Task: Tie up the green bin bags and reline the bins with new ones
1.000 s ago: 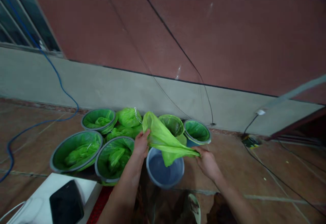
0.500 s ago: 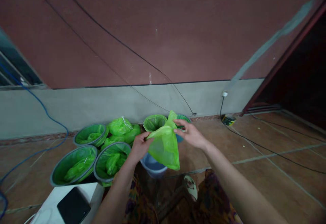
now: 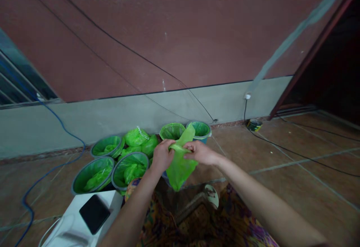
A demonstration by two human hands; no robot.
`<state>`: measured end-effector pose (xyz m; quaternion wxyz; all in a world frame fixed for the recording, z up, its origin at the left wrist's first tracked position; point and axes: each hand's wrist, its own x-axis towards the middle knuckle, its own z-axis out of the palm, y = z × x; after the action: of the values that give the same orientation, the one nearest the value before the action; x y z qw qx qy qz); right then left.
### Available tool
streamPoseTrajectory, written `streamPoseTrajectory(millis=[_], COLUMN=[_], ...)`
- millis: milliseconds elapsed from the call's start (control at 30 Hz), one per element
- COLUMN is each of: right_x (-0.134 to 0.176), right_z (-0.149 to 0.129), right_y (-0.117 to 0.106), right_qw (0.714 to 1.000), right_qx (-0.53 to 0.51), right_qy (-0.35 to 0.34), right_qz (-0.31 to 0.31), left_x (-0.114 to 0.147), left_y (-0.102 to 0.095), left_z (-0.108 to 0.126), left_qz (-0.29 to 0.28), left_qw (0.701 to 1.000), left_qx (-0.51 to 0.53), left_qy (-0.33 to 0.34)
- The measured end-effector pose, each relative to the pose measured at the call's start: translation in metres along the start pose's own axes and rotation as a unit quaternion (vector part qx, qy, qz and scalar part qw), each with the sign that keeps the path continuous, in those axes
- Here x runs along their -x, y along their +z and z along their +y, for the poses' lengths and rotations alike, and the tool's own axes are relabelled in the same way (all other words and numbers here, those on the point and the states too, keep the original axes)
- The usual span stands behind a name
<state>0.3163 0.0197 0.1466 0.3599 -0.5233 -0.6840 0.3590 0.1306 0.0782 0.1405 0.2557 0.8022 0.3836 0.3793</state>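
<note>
A thin, see-through bright green bag point(image 3: 180, 170) hangs between my hands, its top edge bunched and a flap sticking up above. My left hand point(image 3: 163, 156) pinches the bag's left edge. On the other side, my right hand point(image 3: 201, 152) grips it with bent fingers. Below the bag, a pale blue bucket point(image 3: 165, 181) is mostly hidden by it and by my left hand. Just behind stand two buckets with green liners, the left bucket point(image 3: 172, 130) and the right bucket point(image 3: 199, 130).
To the left are several lined tubs point(image 3: 94, 175) holding green bags, with filled green bags point(image 3: 137, 137) among them. A phone point(image 3: 94, 214) lies on a white box point(image 3: 70, 219). A blue cable point(image 3: 53, 174) and a black cable point(image 3: 295, 159) cross the tiled floor. A can point(image 3: 254, 124) stands by the wall.
My hands have drawn closer together on the bag, and its top is now more bunched. My right hand has moved lower and left. The camera view has shifted slightly.
</note>
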Motion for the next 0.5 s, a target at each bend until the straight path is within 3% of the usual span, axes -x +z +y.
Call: streamPoseTrajectory(millis=[100, 167, 233, 300, 400, 500], right_x=[0.004, 0.007, 0.011, 0.014, 0.019, 0.026], right_z=[0.004, 0.008, 0.012, 0.015, 0.018, 0.022], right_y=[-0.009, -0.018, -0.024, -0.026, -0.026, -0.025], right_qw=[0.971, 0.933, 0.906, 0.889, 0.875, 0.871], right_qx=[0.179, 0.26, 0.303, 0.327, 0.337, 0.339], right_qy=[0.002, -0.007, -0.024, -0.036, -0.033, -0.025], right_qz=[0.161, 0.248, 0.293, 0.32, 0.346, 0.355], left_x=[0.003, 0.007, 0.012, 0.014, 0.011, 0.005], left_y=[0.002, -0.001, -0.006, -0.007, -0.004, 0.001], left_z=[0.001, 0.002, 0.004, 0.006, 0.005, 0.0], left_qz=[-0.06, -0.137, -0.193, -0.224, -0.207, -0.059], left_qw=[0.98, 0.935, 0.888, 0.868, 0.899, 0.978], left_qx=[0.174, 0.3, 0.375, 0.394, 0.347, 0.175], left_qy=[-0.07, -0.131, -0.181, -0.201, -0.17, -0.099])
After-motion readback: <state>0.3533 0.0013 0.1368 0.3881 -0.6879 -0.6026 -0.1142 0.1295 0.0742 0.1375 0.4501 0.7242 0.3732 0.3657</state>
